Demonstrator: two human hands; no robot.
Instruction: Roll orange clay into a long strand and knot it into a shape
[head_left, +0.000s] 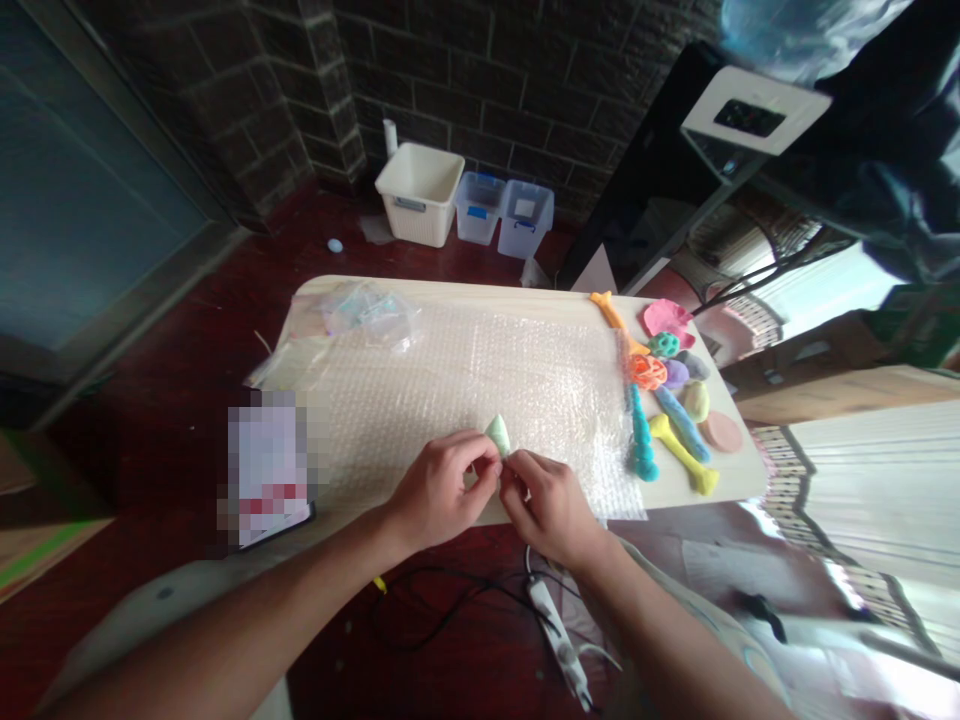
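Over the near edge of the table, my left hand (pixel 450 488) and my right hand (pixel 549 503) meet with their fingertips pinched together. A small pale green cone-shaped piece (pixel 498 435) sticks up between them, its tip pointing away from me. Both hands are closed on its lower end, which the fingers hide. Beneath it lies a sheet of bubble wrap (pixel 450 370) spread over the light wooden table (pixel 720 480).
Several colourful soft-looking shapes lie on the right, including a yellow bone shape (pixel 684 455), a teal twisted stick (pixel 641 435) and an orange openwork ball (pixel 648 372). Clear plastic bags (pixel 371 315) sit at the far left. A power strip (pixel 559 640) and cables lie below.
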